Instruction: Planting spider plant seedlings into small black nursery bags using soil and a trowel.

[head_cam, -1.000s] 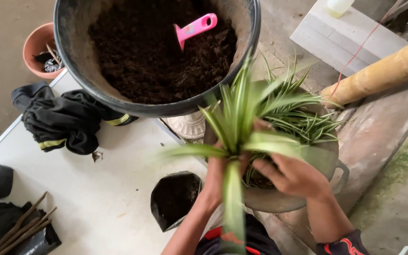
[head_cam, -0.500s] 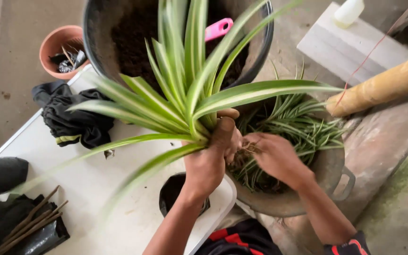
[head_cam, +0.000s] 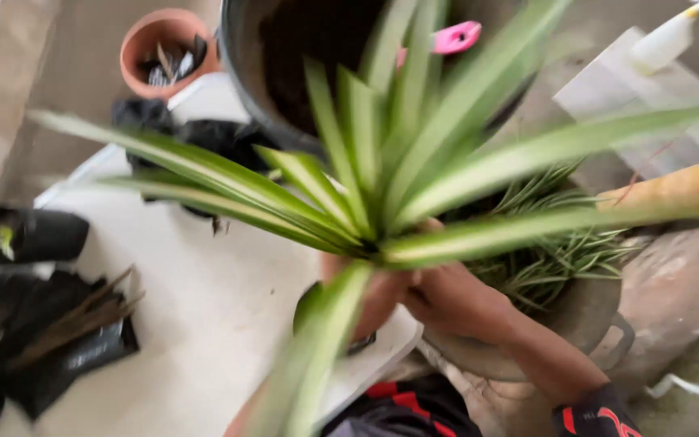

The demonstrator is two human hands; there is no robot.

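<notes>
A white table fills the near left. At its far edge stands a big black tub of dark soil, with a pink scoop lying in it. Right of the table, a grey pot holds a clump of thin striped leaves.

A spider plant with long green, pale-striped leaves is held up close to the camera, above the table's near right corner and the grey pot's left side, blurred and hiding much behind it. The left hand is under the plant's base, mostly covered by leaves; it seems clamped on the base, though the fingers are hard to make out. The right hand sits just beside it, touching the plant's underside; whether it grips I cannot tell.

Black cloth lies on the table's far side. Black bags with dry stalks sit at the near left. A terracotta pot stands on the floor far left. A small black pot peeks out under the leaves.
</notes>
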